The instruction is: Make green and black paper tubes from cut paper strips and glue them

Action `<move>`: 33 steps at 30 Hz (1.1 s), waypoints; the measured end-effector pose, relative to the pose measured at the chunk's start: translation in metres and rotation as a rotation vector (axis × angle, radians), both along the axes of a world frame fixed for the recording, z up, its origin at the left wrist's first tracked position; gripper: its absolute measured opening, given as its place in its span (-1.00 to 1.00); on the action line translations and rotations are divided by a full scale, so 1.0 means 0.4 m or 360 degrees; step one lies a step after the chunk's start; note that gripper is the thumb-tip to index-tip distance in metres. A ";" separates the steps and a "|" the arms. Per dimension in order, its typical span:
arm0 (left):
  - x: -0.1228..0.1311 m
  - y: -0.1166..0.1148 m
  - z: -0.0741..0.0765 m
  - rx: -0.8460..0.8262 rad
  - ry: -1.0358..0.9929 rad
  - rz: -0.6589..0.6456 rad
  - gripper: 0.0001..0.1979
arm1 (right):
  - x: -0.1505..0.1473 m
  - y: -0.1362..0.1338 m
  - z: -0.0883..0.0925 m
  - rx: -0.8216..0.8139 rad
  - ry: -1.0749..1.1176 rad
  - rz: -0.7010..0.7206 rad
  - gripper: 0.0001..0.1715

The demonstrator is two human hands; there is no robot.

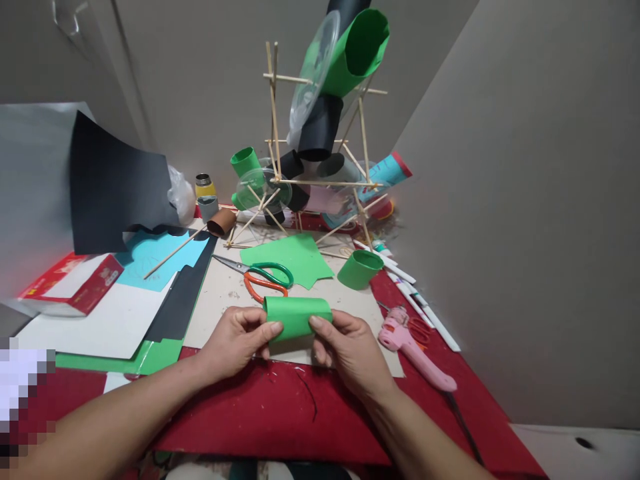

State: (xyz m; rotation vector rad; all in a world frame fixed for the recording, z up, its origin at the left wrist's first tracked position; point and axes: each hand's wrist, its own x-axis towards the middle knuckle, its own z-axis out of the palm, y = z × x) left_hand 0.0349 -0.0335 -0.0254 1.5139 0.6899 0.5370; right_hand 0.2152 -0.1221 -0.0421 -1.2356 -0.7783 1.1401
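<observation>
Both hands grip a green paper tube [299, 315], held sideways over the front of the beige board [215, 293]. My left hand [245, 335] pinches its left end, thumb in front. At the right end, my right hand [346, 340] does the same; the fingers behind are partly hidden. Just beyond the tube lie scissors [270, 275] with one green and one orange handle. Behind them rests a cut sheet of green paper [287, 257]. A second green paper tube [360, 269] stands on the board to the right.
A wooden stick frame [325, 183] carrying clear discs with green and black tubes rises at the back. Right of the board lie a pink glue gun [420, 360] and several white markers [425, 307]. Blue paper [150, 260] and a red box [75, 283] are at left.
</observation>
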 end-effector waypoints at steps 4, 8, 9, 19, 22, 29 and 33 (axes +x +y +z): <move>0.004 0.006 -0.003 -0.0076 -0.0002 -0.0036 -0.56 | 0.000 0.001 0.003 0.0012 0.0006 -0.0005 -0.62; 0.002 0.016 0.004 -0.0173 -0.0067 -0.0076 -0.61 | 0.000 0.001 0.007 0.0015 0.0002 0.0001 -0.61; 0.000 0.018 0.007 -0.0172 -0.0076 -0.0078 -0.58 | 0.000 0.001 0.008 0.0009 0.0006 0.0018 -0.61; 0.003 0.030 -0.002 -0.0552 -0.0164 0.0024 -0.59 | 0.000 0.007 0.016 -0.0110 0.0097 0.0241 -0.55; 0.006 0.025 -0.005 -0.0568 -0.0148 0.0031 -0.58 | 0.000 0.008 0.015 -0.0145 0.0110 0.0234 -0.55; -0.001 0.010 -0.004 -0.0213 -0.0052 0.0063 -0.54 | -0.006 0.008 0.019 -0.0219 0.0283 0.0174 -0.52; -0.004 -0.005 -0.004 -0.0053 -0.0053 0.0144 -0.54 | -0.008 0.009 0.024 -0.0230 0.0385 0.0211 -0.50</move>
